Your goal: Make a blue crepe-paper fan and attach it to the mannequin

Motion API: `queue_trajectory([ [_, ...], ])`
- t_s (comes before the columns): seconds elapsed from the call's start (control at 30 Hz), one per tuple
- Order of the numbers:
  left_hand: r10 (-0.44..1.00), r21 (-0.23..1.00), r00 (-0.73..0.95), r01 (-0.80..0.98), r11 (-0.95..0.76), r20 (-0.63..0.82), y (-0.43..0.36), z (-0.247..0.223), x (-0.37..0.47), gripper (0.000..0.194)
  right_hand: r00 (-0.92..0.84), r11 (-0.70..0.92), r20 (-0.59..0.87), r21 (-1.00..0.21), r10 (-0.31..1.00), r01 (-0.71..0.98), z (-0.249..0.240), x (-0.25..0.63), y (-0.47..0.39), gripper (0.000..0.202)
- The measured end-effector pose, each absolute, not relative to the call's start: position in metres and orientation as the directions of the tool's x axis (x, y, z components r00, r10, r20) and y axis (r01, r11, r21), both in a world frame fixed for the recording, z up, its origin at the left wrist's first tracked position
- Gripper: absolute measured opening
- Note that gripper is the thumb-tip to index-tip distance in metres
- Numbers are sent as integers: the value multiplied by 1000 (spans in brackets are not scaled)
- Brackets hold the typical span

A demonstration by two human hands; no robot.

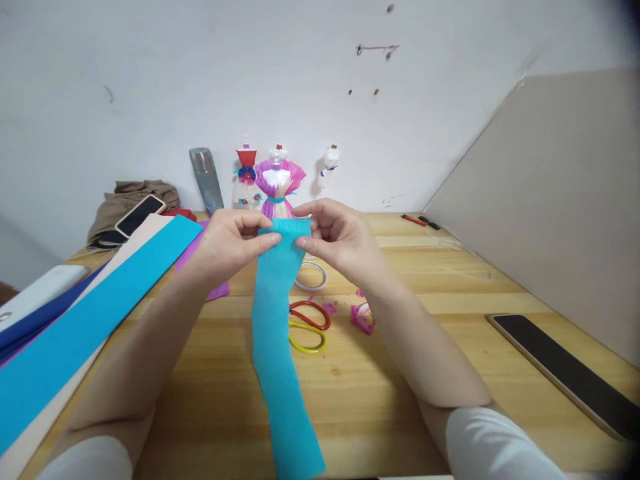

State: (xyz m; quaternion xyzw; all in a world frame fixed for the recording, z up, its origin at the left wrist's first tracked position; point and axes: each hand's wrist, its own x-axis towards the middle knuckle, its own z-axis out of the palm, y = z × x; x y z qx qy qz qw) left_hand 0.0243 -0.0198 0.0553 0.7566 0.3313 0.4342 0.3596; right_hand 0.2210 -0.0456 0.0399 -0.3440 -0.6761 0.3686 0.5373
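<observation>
A long strip of turquoise crepe paper [276,320] hangs toward me, its top edge pinched between both hands. My left hand [239,240] grips the left corner between thumb and fingers. My right hand [336,235] holds the right corner the same way. The upper edge looks folded over. Behind the strip lie scissors with one red and one yellow handle loop [310,333]; their blades are hidden. A white ring, perhaps a tape roll [325,279], lies just beyond. Past my hands stands a small dress form in purple and cream paper [277,183].
Folded paper sheets, turquoise on top [107,320], lie at left. A flask [206,180], a phone [141,216] and brown cloth [125,200] are behind them. Another dress form [246,177] stands at the wall. At right are a dark phone [560,373] and pens [421,221]. A pink scrap [363,320] lies centrally.
</observation>
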Motion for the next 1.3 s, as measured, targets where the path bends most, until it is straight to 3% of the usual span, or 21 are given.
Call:
queue_trajectory([
  [0.37,825,851,346,119,-511,447,-21,53,27,18,-97,447,440,-892,893,71,38,220,-43,28],
  [0.77,791,780,241,162,-604,563,-17,46,32,25,3,557,571,-802,821,217,39,223,-43,8],
  [0.93,759,812,425,86,-577,494,-11,45,33,61,-24,563,570,-805,822,188,40,224,-43,6],
  [1.3,744,922,581,-27,-387,329,-7,31,41,41,-90,388,385,-922,919,16,43,220,-43,17],
])
